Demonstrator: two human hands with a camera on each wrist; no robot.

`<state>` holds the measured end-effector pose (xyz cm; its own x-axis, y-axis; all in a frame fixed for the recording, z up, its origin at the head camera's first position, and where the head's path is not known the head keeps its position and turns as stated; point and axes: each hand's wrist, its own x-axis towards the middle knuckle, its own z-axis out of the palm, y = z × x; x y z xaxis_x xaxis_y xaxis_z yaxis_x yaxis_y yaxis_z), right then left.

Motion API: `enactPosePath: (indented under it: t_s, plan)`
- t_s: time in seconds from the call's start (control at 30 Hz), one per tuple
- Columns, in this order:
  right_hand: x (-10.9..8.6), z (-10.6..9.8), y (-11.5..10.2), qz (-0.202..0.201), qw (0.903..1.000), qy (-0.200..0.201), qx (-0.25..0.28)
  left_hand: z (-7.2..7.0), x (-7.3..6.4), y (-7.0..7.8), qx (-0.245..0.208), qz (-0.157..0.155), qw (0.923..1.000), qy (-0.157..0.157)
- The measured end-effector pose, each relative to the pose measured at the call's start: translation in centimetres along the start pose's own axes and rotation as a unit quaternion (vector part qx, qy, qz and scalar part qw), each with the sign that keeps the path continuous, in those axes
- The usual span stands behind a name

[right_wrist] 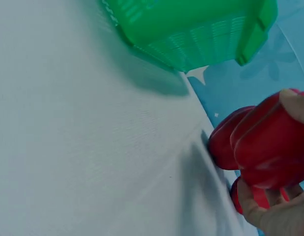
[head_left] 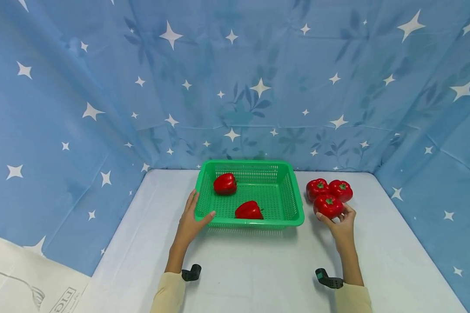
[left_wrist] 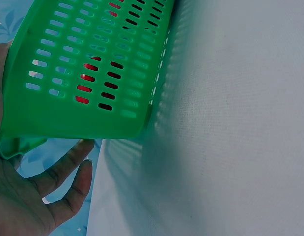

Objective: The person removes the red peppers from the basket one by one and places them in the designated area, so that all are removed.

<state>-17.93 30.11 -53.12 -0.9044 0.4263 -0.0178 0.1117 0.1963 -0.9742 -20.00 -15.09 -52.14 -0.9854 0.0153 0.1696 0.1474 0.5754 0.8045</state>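
Note:
A green plastic basket (head_left: 243, 223) with slotted walls stands on the white table and holds two red bell peppers, one at the back left (head_left: 225, 184) and one near the front wall (head_left: 249, 210). At its front left corner, my left hand (head_left: 189, 224) touches the rim with spread, fairly straight fingers, thumb toward the front. My right hand (head_left: 341, 224) grips a red bell pepper (head_left: 327, 206) between thumb and fingers, just above the table in the right wrist view. Two more bell peppers, left (head_left: 317, 189) and right (head_left: 341, 191), sit close behind it.
The white table (head_left: 254, 269) runs back to a blue curtain (head_left: 235, 87) printed with stars, which also flanks both sides. A pale cloth with a printed fork (head_left: 37, 295) lies at the lower left. Black cameras (head_left: 192, 272) are strapped to both wrists.

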Motion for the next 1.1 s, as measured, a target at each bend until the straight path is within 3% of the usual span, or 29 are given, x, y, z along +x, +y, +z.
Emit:
enactPosePath:
  t_s: [0.4, 0.77, 1.1]
  plan:
    - [0.4, 1.1, 1.4, 0.008, 0.9977, 0.030, -0.059, 0.0, -0.1, -0.1, -0.007, -0.003, 1.0000, -0.001]
    - [0.3, 2.5, 1.4, -0.006, 0.9966, 0.071, -0.041, 0.0, 0.0, 0.1, -0.007, -0.001, 1.0000, -0.002]
    - [0.7, 3.1, 1.9, -0.028, 0.9961, 0.078, -0.031, 0.0, 0.1, 0.0, -0.002, 0.001, 1.0000, -0.002]
